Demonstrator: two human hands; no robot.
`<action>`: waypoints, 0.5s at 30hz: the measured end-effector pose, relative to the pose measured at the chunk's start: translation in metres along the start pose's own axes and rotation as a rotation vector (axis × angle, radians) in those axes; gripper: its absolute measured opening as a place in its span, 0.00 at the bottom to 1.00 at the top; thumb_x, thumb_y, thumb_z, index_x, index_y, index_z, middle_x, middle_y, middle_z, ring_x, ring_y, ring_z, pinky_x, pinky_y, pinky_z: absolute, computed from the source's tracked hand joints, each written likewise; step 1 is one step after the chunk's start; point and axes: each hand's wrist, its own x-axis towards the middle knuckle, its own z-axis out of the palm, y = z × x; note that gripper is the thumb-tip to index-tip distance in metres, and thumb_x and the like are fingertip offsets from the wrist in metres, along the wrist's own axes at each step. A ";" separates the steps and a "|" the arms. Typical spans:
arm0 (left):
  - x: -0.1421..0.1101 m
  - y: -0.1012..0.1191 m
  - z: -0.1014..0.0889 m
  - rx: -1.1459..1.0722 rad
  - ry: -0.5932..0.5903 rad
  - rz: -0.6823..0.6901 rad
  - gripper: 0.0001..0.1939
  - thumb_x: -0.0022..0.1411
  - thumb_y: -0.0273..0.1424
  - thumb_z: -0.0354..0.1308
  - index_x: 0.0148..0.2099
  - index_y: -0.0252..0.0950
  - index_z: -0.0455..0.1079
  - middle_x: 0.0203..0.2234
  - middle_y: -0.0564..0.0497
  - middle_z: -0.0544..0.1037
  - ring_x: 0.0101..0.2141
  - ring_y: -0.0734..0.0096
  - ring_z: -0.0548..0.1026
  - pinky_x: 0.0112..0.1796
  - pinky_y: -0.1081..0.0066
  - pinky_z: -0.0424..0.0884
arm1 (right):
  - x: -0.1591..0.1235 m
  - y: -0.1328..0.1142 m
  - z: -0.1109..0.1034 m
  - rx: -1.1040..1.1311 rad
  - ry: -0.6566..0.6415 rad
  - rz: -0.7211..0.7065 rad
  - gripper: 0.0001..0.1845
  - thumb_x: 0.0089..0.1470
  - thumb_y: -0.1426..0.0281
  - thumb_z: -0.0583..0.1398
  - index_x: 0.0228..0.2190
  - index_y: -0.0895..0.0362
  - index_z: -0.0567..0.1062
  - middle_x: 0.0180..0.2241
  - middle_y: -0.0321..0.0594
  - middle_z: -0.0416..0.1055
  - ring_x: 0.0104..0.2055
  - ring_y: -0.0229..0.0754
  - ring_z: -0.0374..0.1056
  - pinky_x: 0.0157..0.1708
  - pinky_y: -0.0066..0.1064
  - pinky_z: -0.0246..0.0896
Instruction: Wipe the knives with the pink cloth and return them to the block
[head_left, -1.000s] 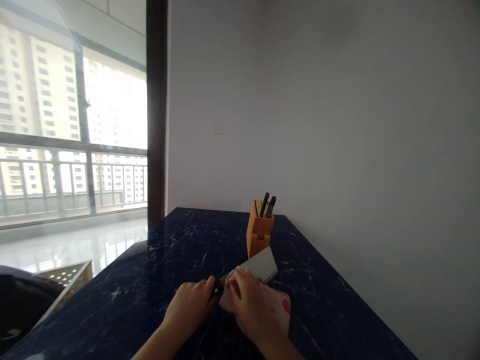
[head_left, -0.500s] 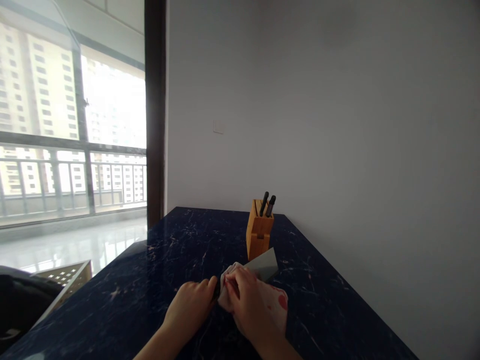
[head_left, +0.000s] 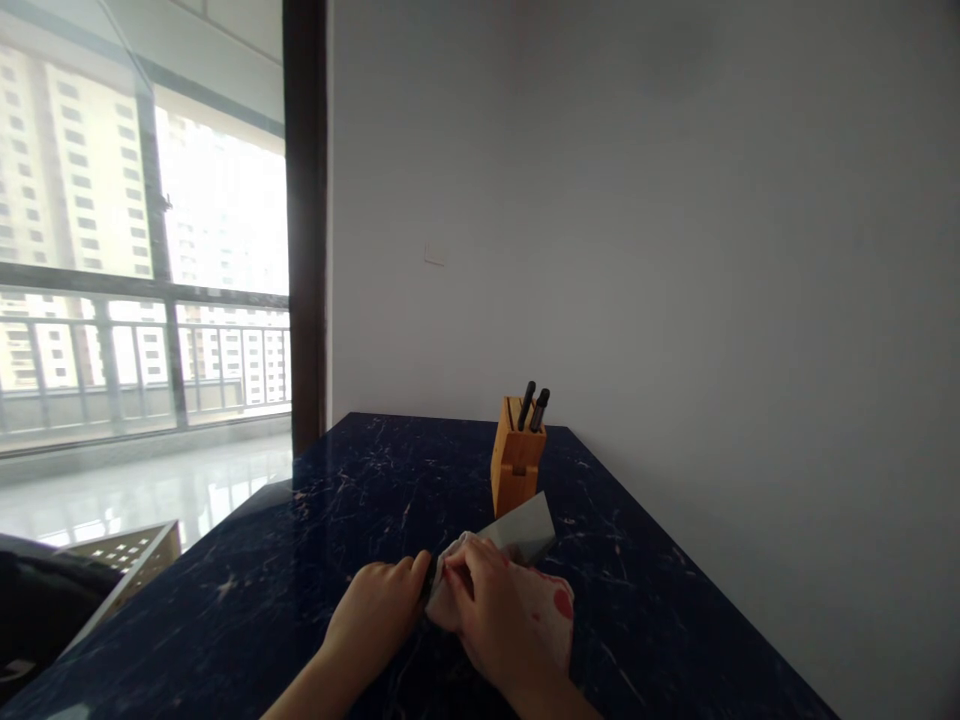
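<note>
A cleaver (head_left: 526,527) with a broad, shiny blade points up and to the right, above the dark tabletop. Its black handle sits in my left hand (head_left: 379,610), whose fingers are wrapped round it. My right hand (head_left: 491,610) pinches a white cloth with red spots (head_left: 551,605) against the blade close to the handle. Part of the cloth hangs down to the right of that hand. Folded cloth and fingers hide the lower blade. Just beyond the blade stands a wooden knife block (head_left: 517,465) with two black-handled tools in it.
The dark blue marbled table (head_left: 360,500) stretches away to a grey wall (head_left: 637,250). At lower left are a chair with a perforated panel (head_left: 131,560) and a black item (head_left: 45,610). Large windows (head_left: 90,250) fill the left side.
My right hand and the cloth have shifted slightly left along the blade towards the handle. My left hand keeps its grip, and the view has moved a little.
</note>
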 end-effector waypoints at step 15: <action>0.000 -0.004 0.006 -0.025 0.018 -0.020 0.10 0.60 0.30 0.46 0.43 0.39 0.64 0.33 0.48 0.77 0.34 0.62 0.75 0.33 0.68 0.65 | -0.006 0.002 0.001 -0.061 -0.028 0.034 0.08 0.48 0.79 0.53 0.25 0.54 0.67 0.31 0.35 0.68 0.36 0.39 0.65 0.37 0.30 0.56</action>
